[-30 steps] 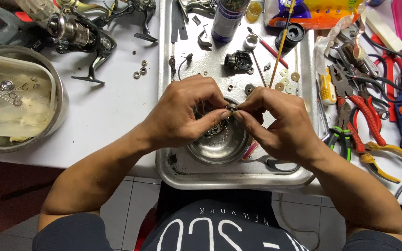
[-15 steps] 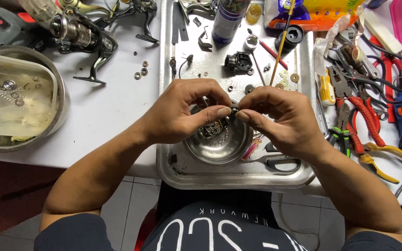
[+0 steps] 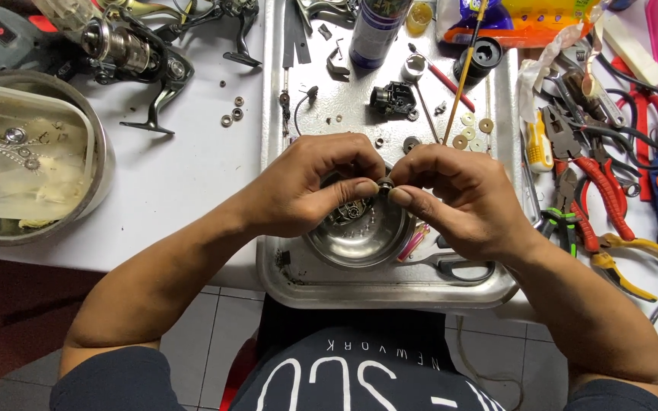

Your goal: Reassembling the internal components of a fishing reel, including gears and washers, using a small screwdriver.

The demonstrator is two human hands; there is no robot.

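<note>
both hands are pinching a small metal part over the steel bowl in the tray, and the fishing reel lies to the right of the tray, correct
Not quite. The head view shows the fishing reel lying left of the tray, not right. Both the left hand and right hand do pinch the small metal part over the steel bowl.

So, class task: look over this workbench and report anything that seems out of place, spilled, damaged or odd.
A few loose washers lie on the white table, outside the metal tray where the other small parts sit. Both hands, left hand and right hand, pinch a small ring-shaped part over the steel bowl. Nothing looks spilled or broken.
</note>
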